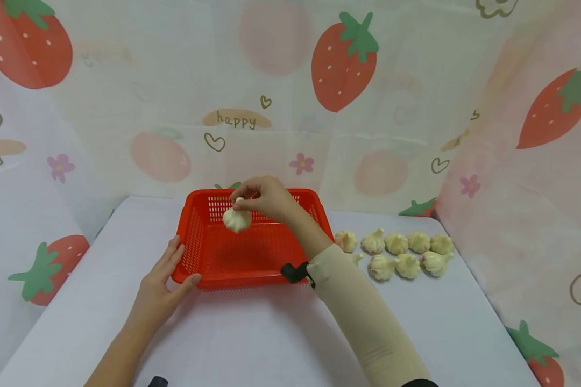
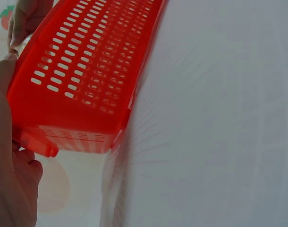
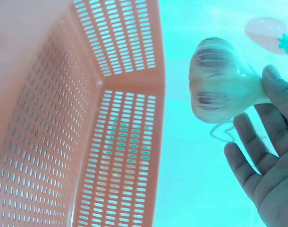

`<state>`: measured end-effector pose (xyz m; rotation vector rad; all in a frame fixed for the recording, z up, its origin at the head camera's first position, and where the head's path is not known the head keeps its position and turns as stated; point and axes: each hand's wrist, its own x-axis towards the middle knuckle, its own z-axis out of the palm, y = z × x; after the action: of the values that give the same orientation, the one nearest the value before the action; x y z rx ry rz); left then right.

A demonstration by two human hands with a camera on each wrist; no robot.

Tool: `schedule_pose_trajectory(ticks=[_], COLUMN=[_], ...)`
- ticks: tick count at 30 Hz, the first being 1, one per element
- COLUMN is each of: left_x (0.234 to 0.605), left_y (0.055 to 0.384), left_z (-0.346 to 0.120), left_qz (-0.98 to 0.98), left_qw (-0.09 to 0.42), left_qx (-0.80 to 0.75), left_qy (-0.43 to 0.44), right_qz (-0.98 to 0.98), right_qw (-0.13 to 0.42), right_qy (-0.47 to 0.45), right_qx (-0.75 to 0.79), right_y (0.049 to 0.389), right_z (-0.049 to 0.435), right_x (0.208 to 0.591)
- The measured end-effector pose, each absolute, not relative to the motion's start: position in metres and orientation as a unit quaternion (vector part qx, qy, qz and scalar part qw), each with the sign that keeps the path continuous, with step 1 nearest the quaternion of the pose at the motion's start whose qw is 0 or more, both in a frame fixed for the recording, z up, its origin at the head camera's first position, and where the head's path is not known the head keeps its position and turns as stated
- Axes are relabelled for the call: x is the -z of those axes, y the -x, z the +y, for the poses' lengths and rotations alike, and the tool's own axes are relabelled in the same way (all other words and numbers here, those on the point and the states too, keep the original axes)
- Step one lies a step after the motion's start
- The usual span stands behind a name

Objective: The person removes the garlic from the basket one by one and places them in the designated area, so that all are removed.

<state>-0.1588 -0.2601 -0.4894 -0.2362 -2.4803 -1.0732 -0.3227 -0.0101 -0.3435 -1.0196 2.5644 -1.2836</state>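
My right hand [image 1: 268, 199] pinches a garlic bulb [image 1: 237, 220] by its stem. It holds the bulb above the red plastic basket [image 1: 252, 279], with the bulb's round end down. In the right wrist view, the garlic bulb [image 3: 219, 80] has purplish streaks, and thumb and fingertips meet at its neck. The basket's visible floor is bare. My left hand [image 1: 157, 290] holds the basket's near left corner, thumb at the front and fingers along the left side. In the left wrist view, the left hand [image 2: 14, 179] is partly cut off at the edge, beside the basket's slotted wall [image 2: 73, 61].
Several garlic bulbs [image 1: 396, 244] lie in two rows on the white tabletop [image 1: 252, 344], right of the basket. The right forearm hides part of them. A strawberry-print cloth [image 1: 281, 156] stands behind the table and along both sides.
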Motion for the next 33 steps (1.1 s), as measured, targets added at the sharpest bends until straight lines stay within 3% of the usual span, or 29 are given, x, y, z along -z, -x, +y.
schedule_pose_trajectory(ticks=[12, 25, 33], left_x=[0.492, 0.492, 0.49], left_y=[0.159, 0.161, 0.159], left_z=[-0.26, -0.26, -0.259], left_qz=[-0.894, -0.894, -0.892], left_qw=[0.214, 0.212, 0.212], left_qx=[0.384, 0.386, 0.389], left_qy=[0.084, 0.083, 0.085], right_qz=[0.811, 0.805, 0.803], right_qw=[0.026, -0.051, -0.062], right_qy=[0.328, 0.288, 0.26], right_qx=[0.484, 0.516, 0.533], right_y=[0.293, 0.269, 0.255], right_z=[0.019, 0.054, 0.08], right_x=[0.345, 0.349, 0.347])
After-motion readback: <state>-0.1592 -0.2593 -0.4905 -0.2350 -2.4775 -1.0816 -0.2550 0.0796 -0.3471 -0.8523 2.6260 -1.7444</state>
